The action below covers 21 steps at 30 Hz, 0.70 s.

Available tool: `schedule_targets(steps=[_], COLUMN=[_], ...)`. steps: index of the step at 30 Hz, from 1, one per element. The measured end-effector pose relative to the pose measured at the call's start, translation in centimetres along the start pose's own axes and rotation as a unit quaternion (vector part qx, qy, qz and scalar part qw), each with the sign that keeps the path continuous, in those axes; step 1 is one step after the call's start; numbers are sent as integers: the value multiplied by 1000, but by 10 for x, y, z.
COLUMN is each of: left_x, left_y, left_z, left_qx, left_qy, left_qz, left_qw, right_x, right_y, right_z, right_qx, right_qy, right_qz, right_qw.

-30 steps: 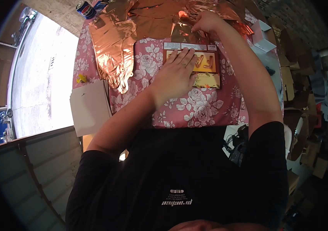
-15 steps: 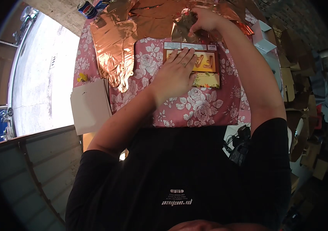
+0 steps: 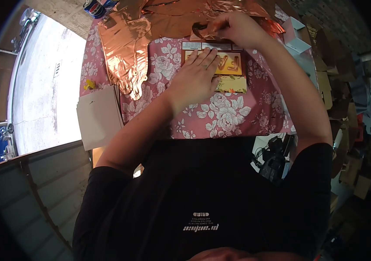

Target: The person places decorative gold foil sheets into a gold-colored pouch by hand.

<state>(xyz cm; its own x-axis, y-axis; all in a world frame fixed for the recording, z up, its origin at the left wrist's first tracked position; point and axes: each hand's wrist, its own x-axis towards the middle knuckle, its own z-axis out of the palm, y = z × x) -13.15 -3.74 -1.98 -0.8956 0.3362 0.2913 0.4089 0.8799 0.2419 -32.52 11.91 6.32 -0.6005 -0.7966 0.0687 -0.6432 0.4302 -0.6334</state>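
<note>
Head view: left hand (image 3: pixel 196 76) flat, fingers spread, pressing the packet (image 3: pixel 229 69) on the floral tablecloth (image 3: pixel 220 117). Right hand (image 3: pixel 237 28) pinches copper foil balloon (image 3: pixel 205 31) just above packet. White cardboard (image 3: pixel 98 117) lies at left.

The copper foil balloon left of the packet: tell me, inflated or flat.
Flat. The copper foil balloon lies creased and spread on the floral tablecloth, with no rounded bulge.
</note>
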Motion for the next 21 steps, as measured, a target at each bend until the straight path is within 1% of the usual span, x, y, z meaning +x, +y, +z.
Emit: schedule_targets(steps=[1,2,4,5,6,8,9,11,12,14,16,18,19,20,21], left_x=[0,0,0,0,0,-1,-2,-4,-7,-11,-14,-13,-8,-4,3], left_y=[0,0,0,1,2,5,7,13,17,24,25,23,22,19,11], left_z=[0,1,-2,-3,-3,-3,-3,-5,-7,-13,-16,-27,-39,-46,-44], left_qx=[-3,-6,-9,-11,-12,-22,-22,15,15,89,78,68,16,-36,-37], left_qy=[5,12,13,10,13,80,79,-3,-4,42,32,22,121,218,215], left_qz=[1,1,-3,-4,-5,13,14,28,29,100,107,114,86,57,57], left_qw=[1000,1000,1000,1000,1000,996,997,1000,999,990,991,991,989,974,974], right_x=[-11,-20,-39,-51,-58,-71,-77,-86,-90,-96,-97,-98,-99,-98,-98], right_y=[-3,-7,-16,-23,-23,-12,-9,-2,-4,-8,-13,-20,-22,-22,-21], right_z=[9,16,26,32,39,57,63,81,86,94,93,91,90,91,92], right_qx=[-5,-7,-57,-61,-63,-64,-96,-79,-62,-84,-117,-123,-128,-127,-149], right_qy=[24,22,72,99,97,182,188,180,170,166,163,157,151,152,164], right_qz=[-20,-21,10,7,6,-85,-84,-65,-48,-31,-75,-83,-91,-89,-105], right_qw=[999,1000,996,993,993,977,974,978,982,982,977,976,976,976,969])
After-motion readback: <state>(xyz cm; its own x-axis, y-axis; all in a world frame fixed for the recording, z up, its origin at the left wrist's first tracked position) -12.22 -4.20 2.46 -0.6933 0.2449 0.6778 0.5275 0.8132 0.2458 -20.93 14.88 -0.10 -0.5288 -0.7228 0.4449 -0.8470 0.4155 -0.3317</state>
